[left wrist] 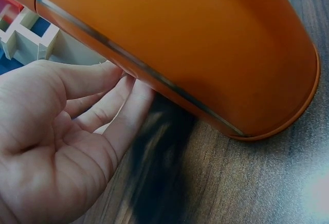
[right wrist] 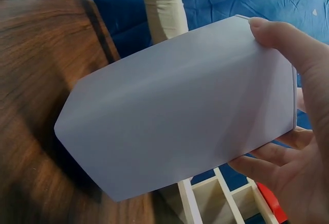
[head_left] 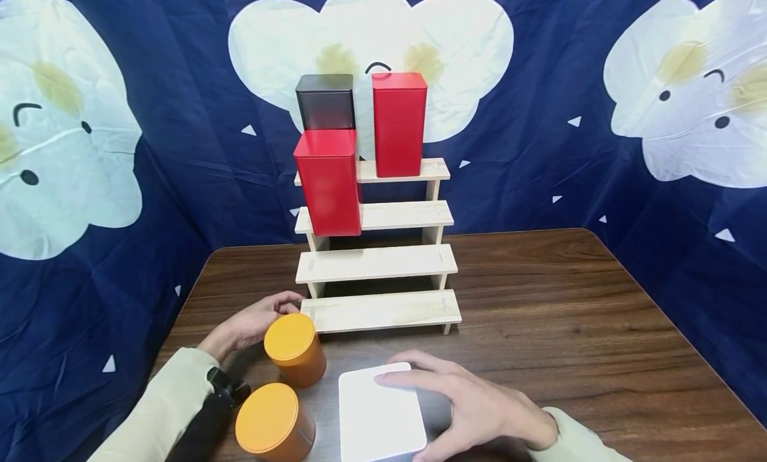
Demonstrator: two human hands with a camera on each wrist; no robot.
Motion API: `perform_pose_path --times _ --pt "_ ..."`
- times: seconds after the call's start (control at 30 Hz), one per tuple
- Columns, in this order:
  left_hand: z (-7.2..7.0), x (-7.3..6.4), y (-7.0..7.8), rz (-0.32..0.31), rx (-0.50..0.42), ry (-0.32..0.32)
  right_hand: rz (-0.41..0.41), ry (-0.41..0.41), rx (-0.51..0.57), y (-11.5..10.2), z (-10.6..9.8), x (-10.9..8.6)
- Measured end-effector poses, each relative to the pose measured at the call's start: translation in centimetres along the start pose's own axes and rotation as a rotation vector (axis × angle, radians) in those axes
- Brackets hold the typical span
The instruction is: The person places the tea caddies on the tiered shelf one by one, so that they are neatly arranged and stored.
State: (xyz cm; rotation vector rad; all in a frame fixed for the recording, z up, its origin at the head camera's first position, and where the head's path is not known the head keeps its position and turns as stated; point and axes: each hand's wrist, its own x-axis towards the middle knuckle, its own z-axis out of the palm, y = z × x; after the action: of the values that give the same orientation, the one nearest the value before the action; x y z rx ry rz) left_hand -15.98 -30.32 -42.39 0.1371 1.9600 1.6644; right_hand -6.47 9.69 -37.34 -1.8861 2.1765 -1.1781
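Note:
My right hand [head_left: 479, 405] holds a tall white square-cornered tin [head_left: 380, 412] by its lidded upper end, thumb on the near side and fingers at the far side. The right wrist view shows the white tin's [right wrist: 175, 111] plain long side. Two orange round canisters [head_left: 293, 345] stand at the front left, one behind the other. By the rear one is my left hand [head_left: 257, 322], its fingers loosely bent. In the left wrist view its fingertips are at the side of the orange canister [left wrist: 195, 44]; whether they press on it is unclear.
Behind the canisters stands a pale wooden stepped shelf [head_left: 377, 265]. A red tin [head_left: 328, 189] is on its second tier from the top; a black tin [head_left: 326, 106] and another red tin [head_left: 399, 126] are on the top tier. Dark blue cloth surrounds the brown table [head_left: 569, 329].

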Motion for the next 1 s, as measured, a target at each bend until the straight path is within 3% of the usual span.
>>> perform_pose_path --times 0.33,0.67,1.0 --pt "0.0 0.0 -0.2 -0.001 -0.009 -0.001 0.052 0.015 -0.012 -0.5 -1.2 0.3" --pt "0.1 -0.1 0.0 0.001 -0.001 -0.004 -0.027 0.071 -0.081 -0.5 -2.6 1.1" --pt "-0.2 0.1 -0.3 -0.002 -0.008 -0.003 -0.011 0.12 -0.118 -0.5 -4.2 1.4"
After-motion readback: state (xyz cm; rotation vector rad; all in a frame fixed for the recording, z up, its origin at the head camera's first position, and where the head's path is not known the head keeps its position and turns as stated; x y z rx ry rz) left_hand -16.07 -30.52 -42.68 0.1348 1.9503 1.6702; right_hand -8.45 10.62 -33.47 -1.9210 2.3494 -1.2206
